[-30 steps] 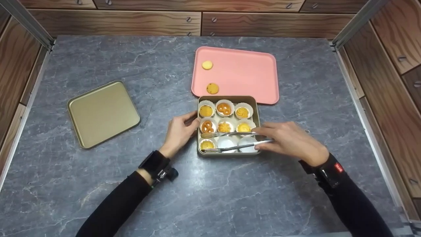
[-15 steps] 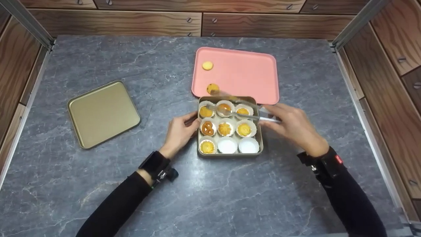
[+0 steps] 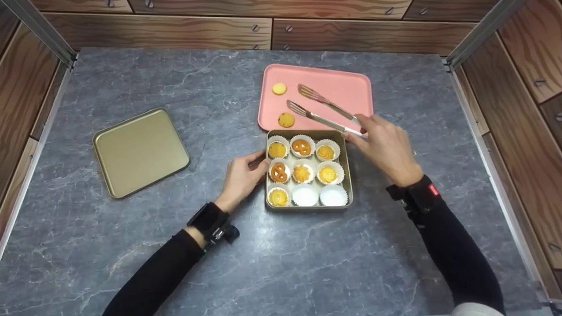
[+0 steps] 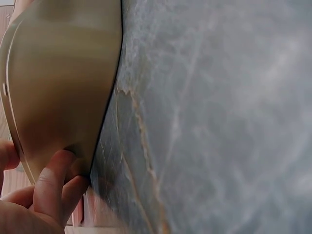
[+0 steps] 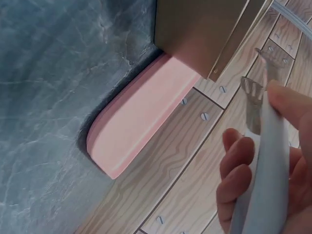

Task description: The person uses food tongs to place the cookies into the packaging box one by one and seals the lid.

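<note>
Tongs went from over the tin's far row half a second ago to over the pink tray, just beyond the tin. Right hand went with them, now off tin's far right corner; fingers wrapped round the handles, tong ends spread apart. Can't tell if tips touch tray.

Left hand unmoved on tin's left wall: thumb at the rim, bent fingers against the outside, holding it. Tin hasn't shifted.

Past tin's far left corner, on tray: speckled cookie, then pale cookie farther out, both left of the tong tips.

Inside tin, 3x3 paper cups. Far and middle rows filled, incl. two pretzels; near row has a yellow cookie at left, then two cups showing white insides. Gold lid lies well left of tin.
</note>
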Demonstrator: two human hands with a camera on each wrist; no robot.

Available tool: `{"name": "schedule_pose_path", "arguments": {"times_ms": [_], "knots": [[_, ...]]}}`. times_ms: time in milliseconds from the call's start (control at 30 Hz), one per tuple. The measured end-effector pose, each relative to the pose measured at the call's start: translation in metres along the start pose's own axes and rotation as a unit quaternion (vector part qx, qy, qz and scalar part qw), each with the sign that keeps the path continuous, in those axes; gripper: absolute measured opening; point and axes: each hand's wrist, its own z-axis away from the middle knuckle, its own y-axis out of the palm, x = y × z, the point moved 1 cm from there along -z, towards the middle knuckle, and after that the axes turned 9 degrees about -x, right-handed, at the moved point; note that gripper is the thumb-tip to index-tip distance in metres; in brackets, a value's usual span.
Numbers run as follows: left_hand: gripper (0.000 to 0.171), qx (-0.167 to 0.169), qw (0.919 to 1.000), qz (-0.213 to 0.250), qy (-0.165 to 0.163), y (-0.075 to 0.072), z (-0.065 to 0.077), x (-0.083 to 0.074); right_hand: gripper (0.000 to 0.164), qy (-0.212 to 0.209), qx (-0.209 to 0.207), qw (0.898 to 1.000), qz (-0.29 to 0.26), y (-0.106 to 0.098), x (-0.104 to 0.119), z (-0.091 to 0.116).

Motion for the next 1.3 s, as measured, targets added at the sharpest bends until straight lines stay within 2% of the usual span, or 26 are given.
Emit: {"name": "schedule_pose_path", "arguments": {"times_ms": [267,400,600,733,967,1300], "knots": [[0.046,0.004,1.0,0.002,-0.004,0.0,0.0,0.0,0.031,0.007,0.065,0.997,0.03,0.009,-0.002,-0.024],[0.046,0.002,1.0,0.0,-0.002,0.0,-0.001,0.0,0.03,0.014,0.102,0.994,0.026,0.011,-0.005,-0.037],[0.043,-0.009,0.9999,-0.011,0.006,-0.001,-0.001,0.001,0.032,-0.004,0.158,0.987,0.029,0.015,-0.003,-0.053],[0.044,-0.004,1.0,-0.004,0.001,-0.001,0.0,0.001,0.033,-0.003,0.184,0.983,0.028,0.017,0.0,-0.058],[0.045,0.007,0.9999,0.007,-0.008,0.001,-0.001,0.0,0.031,0.002,0.199,0.98,0.027,0.018,-0.002,-0.059],[0.045,0.006,0.9999,0.004,-0.01,0.001,-0.001,0.002,0.033,0.021,0.194,0.98,0.029,0.018,-0.021,-0.053]]}}
